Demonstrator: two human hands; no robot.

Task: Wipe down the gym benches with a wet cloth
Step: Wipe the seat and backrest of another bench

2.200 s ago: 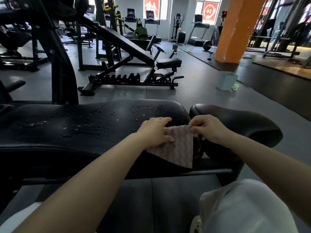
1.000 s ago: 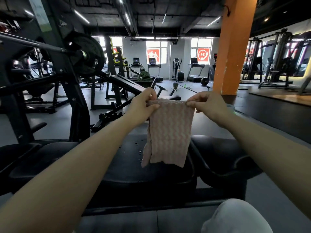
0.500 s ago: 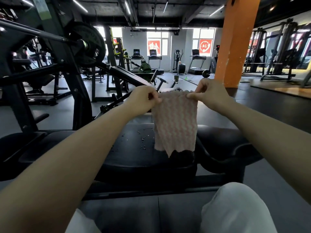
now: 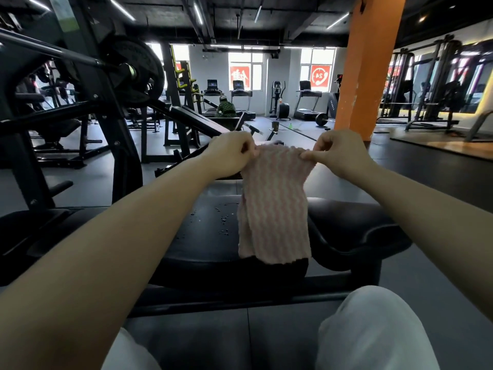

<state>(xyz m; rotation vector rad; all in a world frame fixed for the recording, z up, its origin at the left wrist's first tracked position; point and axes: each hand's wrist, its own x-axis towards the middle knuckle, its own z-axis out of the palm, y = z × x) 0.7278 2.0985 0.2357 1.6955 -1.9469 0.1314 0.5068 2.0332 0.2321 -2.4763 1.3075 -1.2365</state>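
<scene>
Both hands held the pink cloth (image 4: 274,206) up by its top corners, the left hand (image 4: 229,153) and right hand (image 4: 338,153) each pinching it; it hung above the black bench (image 4: 208,236) pad's droplet-speckled right end.

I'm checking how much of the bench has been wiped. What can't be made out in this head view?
- Bench pad under the hanging cloth: hidden by the cloth, which the left hand and right hand pinch by its top edge.
- Near pad area at left: covered by the left forearm.
- Droplets: visible, but wet or dry elsewhere on the dark, dim pad is unreadable.
- Bench's left end: cut off by the frame edge.
</scene>
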